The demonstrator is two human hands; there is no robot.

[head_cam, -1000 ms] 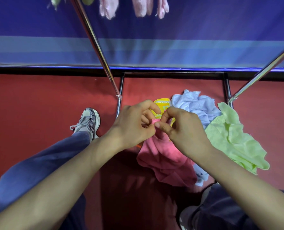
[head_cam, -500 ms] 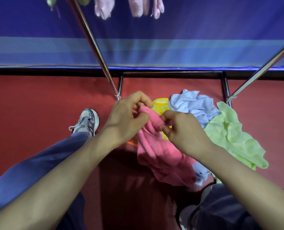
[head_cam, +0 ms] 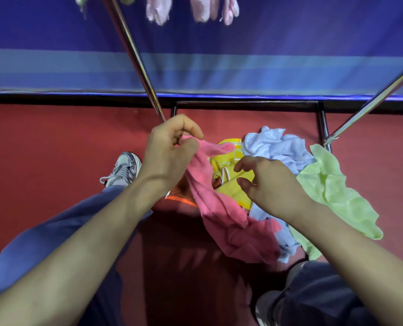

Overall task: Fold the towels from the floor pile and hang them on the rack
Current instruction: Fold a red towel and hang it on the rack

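Note:
A pink towel (head_cam: 221,215) hangs from my left hand (head_cam: 170,151), which pinches its top edge between thumb and fingers above the red floor. My right hand (head_cam: 268,182) hovers just right of it with fingers loosely curled and holds nothing. Under them lies the floor pile: a yellow cloth (head_cam: 231,182), a pale blue towel (head_cam: 278,144) and a light green towel (head_cam: 332,191). Two slanted chrome poles of the rack (head_cam: 134,55) rise on either side. Pale pink towels (head_cam: 203,8) hang at the top of the view.
The rack's dark base frame (head_cam: 247,103) lies on the red floor (head_cam: 42,149) against a blue striped wall. My left shoe (head_cam: 125,169) stands left of the pile, and my knees in blue trousers fill the lower corners.
My hands, pinching the pink towel together a second ago, have moved apart. The left hand lifted the towel's edge up and left; the right hand let go and moved right.

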